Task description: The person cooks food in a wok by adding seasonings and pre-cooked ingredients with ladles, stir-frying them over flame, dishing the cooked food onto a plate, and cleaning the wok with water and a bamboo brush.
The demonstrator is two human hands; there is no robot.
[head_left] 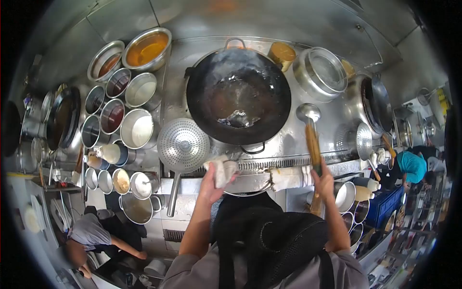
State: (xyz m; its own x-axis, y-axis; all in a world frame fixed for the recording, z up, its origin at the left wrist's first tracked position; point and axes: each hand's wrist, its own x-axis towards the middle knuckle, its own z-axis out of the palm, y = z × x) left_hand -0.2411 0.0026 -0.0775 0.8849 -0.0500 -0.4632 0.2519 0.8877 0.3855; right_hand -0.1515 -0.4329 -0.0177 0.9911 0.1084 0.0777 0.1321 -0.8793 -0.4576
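Note:
My left hand (210,185) is closed on a folded white cloth (224,173) at the front edge of the stove. My right hand (324,183) is wrapped round what looks like a long bamboo brush (313,144) with a dark green band. In line with it lies a metal ladle (308,112), its bowl on the steel top; the brush partly hides its shaft, and I cannot tell whether the hand grips that too. A large black wok (207,103) with bubbling, steaming liquid sits ahead. Beside my left hand, a perforated strainer (183,145) lies with its handle towards me.
Several metal pots of sauces and seasonings (139,127) stand at the left, with bowls of orange liquid (147,50) behind. A lidded-looking steel pot (320,72) is at back right. A rolled cloth (291,178) lies on the front rail. Other people (94,231) work at left and right (412,167).

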